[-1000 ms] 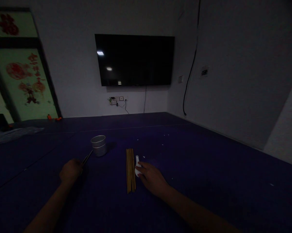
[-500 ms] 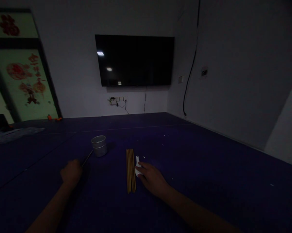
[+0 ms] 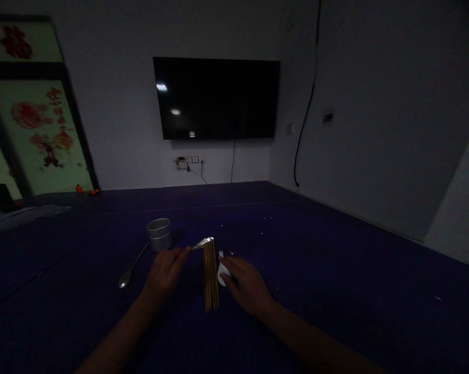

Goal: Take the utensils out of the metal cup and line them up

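Two hands at a bundle of wooden chopsticks (image 3: 210, 272) on a dark blue table (image 3: 336, 270).
The left hand (image 3: 165, 270) pinches a shiny metal utensil (image 3: 202, 243) over the bundle's far end; the right hand (image 3: 245, 280) grasps a white ceramic spoon (image 3: 221, 269) just beside it.

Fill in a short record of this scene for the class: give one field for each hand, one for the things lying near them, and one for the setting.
Left hand: left hand pinches a slim metal utensil, its tip over the far end of the chopsticks.
Right hand: right hand rests on a white spoon, grip shut on it.
Nearby: a bundle of wooden chopsticks between the hands; a metal spoon lying left; a small metal cup upright behind it.
Setting: dark blue table; black TV on the wall; dim light.
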`<state>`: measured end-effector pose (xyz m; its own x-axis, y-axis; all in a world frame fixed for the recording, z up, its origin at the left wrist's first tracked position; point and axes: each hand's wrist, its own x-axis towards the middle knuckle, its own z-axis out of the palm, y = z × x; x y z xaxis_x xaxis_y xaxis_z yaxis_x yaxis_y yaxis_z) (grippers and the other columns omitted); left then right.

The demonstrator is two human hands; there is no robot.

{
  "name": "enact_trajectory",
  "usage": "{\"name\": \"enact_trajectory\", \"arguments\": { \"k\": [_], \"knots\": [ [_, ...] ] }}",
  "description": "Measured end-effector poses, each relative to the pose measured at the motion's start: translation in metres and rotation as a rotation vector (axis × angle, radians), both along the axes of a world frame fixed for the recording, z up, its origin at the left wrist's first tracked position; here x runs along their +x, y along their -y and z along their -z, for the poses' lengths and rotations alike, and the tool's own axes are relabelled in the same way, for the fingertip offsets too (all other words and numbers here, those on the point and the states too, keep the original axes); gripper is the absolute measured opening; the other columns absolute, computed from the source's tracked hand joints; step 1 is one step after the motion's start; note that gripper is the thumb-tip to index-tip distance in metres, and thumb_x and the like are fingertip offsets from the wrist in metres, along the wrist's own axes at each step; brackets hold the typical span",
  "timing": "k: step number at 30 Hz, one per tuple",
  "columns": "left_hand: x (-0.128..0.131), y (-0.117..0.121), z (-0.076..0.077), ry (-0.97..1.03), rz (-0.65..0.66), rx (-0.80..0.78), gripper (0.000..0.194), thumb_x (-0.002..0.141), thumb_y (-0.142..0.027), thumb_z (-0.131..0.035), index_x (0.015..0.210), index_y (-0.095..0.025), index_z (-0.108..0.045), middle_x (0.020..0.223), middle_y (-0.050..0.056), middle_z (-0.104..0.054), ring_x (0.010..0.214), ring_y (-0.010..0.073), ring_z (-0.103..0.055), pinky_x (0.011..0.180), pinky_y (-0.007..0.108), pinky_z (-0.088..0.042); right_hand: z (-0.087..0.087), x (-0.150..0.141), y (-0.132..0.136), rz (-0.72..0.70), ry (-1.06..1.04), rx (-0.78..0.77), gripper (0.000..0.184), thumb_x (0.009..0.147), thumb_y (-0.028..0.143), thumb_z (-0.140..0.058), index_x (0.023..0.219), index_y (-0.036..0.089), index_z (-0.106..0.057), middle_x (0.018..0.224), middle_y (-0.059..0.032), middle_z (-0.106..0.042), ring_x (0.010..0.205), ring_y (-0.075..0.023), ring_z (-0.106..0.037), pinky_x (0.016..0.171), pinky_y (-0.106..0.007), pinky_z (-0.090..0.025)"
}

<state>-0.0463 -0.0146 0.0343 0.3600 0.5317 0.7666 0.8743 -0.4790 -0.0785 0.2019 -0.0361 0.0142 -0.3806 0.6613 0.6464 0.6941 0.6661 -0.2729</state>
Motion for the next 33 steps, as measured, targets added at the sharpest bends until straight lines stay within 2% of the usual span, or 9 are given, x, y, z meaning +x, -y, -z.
{"name": "enact_trajectory", "arguments": {
  "k": [3, 5, 7, 12, 16, 20, 24, 29, 33],
  "knots": [
    [0.036, 0.015, 0.015, -0.121, 0.352, 0.219, 0.034, 0.089, -0.014, -0.04, 0.122, -0.012, -0.049, 0.093, 0.011, -0.064, 0.088, 0.0173, -0.057, 0.077, 0.031, -0.045, -0.003, 0.002, 0.006, -0.043, -0.112, 0.057, 0.034, 0.091, 0.035, -0.04, 0.118, 0.021, -0.055, 0.113, -0.0094, -0.062, 0.104, -0.0196, -0.057, 0.09, -0.036, -0.045],
    [0.055, 0.026, 0.017, -0.116, 0.465, 0.291, 0.039, 0.088, -0.01, -0.042, 0.127, -0.008, -0.042, 0.094, 0.013, -0.063, 0.091, 0.0178, -0.056, 0.078, 0.032, -0.046, -0.003, 0.002, 0.012, -0.082, -0.188, 0.077, 0.033, 0.091, 0.034, -0.038, 0.113, 0.021, -0.059, 0.109, -0.0093, -0.064, 0.1, -0.019, -0.059, 0.088, -0.034, -0.046],
    [0.067, 0.033, 0.016, -0.099, 0.52, 0.291, 0.041, 0.089, -0.01, -0.04, 0.13, -0.006, -0.038, 0.093, 0.013, -0.063, 0.091, 0.0173, -0.057, 0.078, 0.032, -0.047, -0.003, 0.001, 0.017, -0.11, -0.249, 0.083, 0.034, 0.092, 0.033, -0.035, 0.109, 0.02, -0.062, 0.103, -0.0096, -0.066, 0.097, -0.0191, -0.06, 0.086, -0.033, -0.047],
    [0.075, 0.039, 0.014, -0.083, 0.549, 0.289, 0.045, 0.09, -0.01, -0.038, 0.134, -0.006, -0.032, 0.098, 0.014, -0.062, 0.094, 0.0177, -0.057, 0.079, 0.032, -0.048, -0.006, -0.006, 0.03, -0.124, -0.432, -0.005, 0.036, 0.091, 0.036, -0.035, 0.099, 0.02, -0.065, 0.093, -0.0091, -0.068, 0.091, -0.0205, -0.062, 0.083, -0.034, -0.048],
    [0.074, 0.037, 0.015, -0.102, 0.539, 0.253, 0.045, 0.09, -0.013, -0.039, 0.134, -0.008, -0.032, 0.105, 0.015, -0.061, 0.093, 0.017, -0.058, 0.075, 0.03, -0.05, -0.01, -0.012, 0.031, -0.129, -0.587, -0.086, 0.036, 0.09, 0.04, -0.035, 0.087, 0.019, -0.064, 0.078, -0.0059, -0.065, 0.074, -0.0172, -0.061, 0.07, -0.029, -0.049],
    [0.075, 0.036, 0.016, -0.112, 0.53, 0.193, 0.042, 0.087, -0.011, -0.045, 0.129, -0.011, -0.04, 0.104, 0.014, -0.062, 0.089, 0.0158, -0.059, 0.076, 0.03, -0.051, -0.011, -0.012, 0.024, -0.077, -0.789, -0.193, 0.037, 0.089, 0.045, -0.035, 0.077, 0.018, -0.058, 0.061, -0.0007, -0.055, 0.056, -0.0131, -0.052, 0.053, -0.023, -0.043],
    [0.075, 0.039, 0.013, -0.118, 0.546, 0.13, 0.044, 0.088, -0.015, -0.046, 0.131, -0.017, -0.038, 0.11, 0.011, -0.062, 0.098, 0.0164, -0.058, 0.081, 0.03, -0.051, -0.011, -0.009, 0.015, -0.086, -0.974, -0.319, 0.038, 0.088, 0.05, -0.035, 0.077, 0.018, -0.053, 0.056, 0.0024, -0.049, 0.048, -0.011, -0.045, 0.046, -0.021, -0.037],
    [0.075, 0.041, 0.015, -0.119, 0.603, 0.02, 0.048, 0.089, -0.019, -0.043, 0.136, -0.021, -0.03, 0.117, 0.008, -0.059, 0.103, 0.0156, -0.057, 0.084, 0.025, -0.051, -0.013, -0.009, 0.012, -0.11, -1.003, -0.417, 0.04, 0.086, 0.054, -0.038, 0.082, 0.018, -0.055, 0.054, 0.0041, -0.046, 0.047, -0.0106, -0.042, 0.044, -0.021, -0.033],
    [0.07, 0.037, 0.025, -0.092, 0.575, 0.03, 0.052, 0.089, -0.019, -0.043, 0.138, -0.023, -0.027, 0.122, 0.009, -0.057, 0.107, 0.0178, -0.056, 0.085, 0.029, -0.051, -0.011, -0.014, 0.014, -0.164, -0.916, -0.46, 0.038, 0.083, 0.053, -0.046, 0.086, 0.018, -0.061, 0.061, 0.0024, -0.051, 0.052, -0.0104, -0.045, 0.046, -0.021, -0.034]
  ]
}}
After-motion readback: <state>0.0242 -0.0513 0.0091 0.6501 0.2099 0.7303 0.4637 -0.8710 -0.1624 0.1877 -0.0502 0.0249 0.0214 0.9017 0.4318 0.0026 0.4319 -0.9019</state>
